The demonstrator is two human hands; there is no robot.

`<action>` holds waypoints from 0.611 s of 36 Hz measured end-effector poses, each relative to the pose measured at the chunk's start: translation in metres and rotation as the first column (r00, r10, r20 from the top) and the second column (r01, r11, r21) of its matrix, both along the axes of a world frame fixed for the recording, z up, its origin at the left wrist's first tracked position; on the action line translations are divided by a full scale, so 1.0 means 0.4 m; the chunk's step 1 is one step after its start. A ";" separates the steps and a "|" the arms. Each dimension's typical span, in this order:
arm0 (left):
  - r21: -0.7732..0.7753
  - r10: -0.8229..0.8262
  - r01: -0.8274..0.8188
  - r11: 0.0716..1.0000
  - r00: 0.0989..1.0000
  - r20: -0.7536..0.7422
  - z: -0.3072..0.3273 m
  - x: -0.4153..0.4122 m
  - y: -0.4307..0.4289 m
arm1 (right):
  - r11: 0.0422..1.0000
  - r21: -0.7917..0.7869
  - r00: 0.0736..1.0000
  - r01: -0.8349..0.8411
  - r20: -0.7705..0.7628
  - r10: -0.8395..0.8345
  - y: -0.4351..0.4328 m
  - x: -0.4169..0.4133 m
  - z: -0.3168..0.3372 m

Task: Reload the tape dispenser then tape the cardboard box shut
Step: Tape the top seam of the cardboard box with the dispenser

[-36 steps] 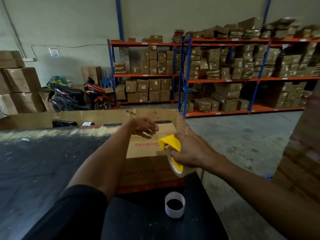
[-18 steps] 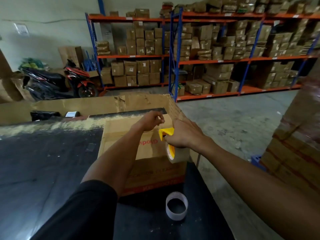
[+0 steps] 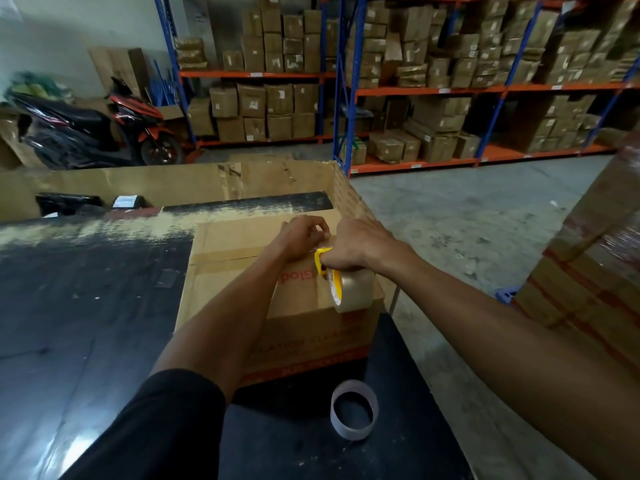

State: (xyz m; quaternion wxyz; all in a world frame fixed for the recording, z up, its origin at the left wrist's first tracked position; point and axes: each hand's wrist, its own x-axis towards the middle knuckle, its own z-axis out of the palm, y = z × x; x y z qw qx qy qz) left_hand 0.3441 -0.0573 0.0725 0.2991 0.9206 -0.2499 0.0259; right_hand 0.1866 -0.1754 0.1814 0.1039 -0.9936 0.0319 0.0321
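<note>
A brown cardboard box [image 3: 242,289] with red print sits on the black table [image 3: 86,306], its top flaps folded down. My right hand [image 3: 356,247] grips the yellow tape dispenser [image 3: 341,289] with its roll of clear brown tape, held over the box's top near the right side. My left hand [image 3: 304,233] has its fingers pinched at the far part of the box top, right beside the dispenser's yellow blade; the tape end between the fingers is too small to see clearly.
An empty white tape core [image 3: 353,408] stands on the table in front of the box. A large open carton [image 3: 173,181] stands behind the table. A stack of wrapped boxes [image 3: 595,265] rises at the right. Shelving racks [image 3: 415,88] and a scooter [image 3: 97,126] are farther back.
Both hands moved away from me over the box top and came together. The dispenser went from the box's near right edge to its top. The camera tilted down.
</note>
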 end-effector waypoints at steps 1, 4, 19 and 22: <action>-0.016 0.007 -0.007 1.000 1.000 -0.010 -0.003 0.004 0.001 | 1.000 0.010 1.000 0.003 -0.013 -0.002 0.001 0.006 -0.002; -0.100 0.110 -0.113 0.989 0.993 -0.042 -0.004 0.009 0.008 | 0.999 0.031 0.999 0.019 -0.033 -0.018 0.004 0.020 -0.003; 0.356 -0.152 0.139 0.924 0.988 0.008 -0.001 -0.140 0.094 | 1.000 0.008 0.991 -0.013 -0.130 0.014 0.019 0.015 0.039; 0.425 -0.136 0.142 0.894 0.990 -0.044 0.001 -0.124 0.085 | 1.000 0.000 0.988 -0.002 -0.153 0.002 0.013 0.005 0.044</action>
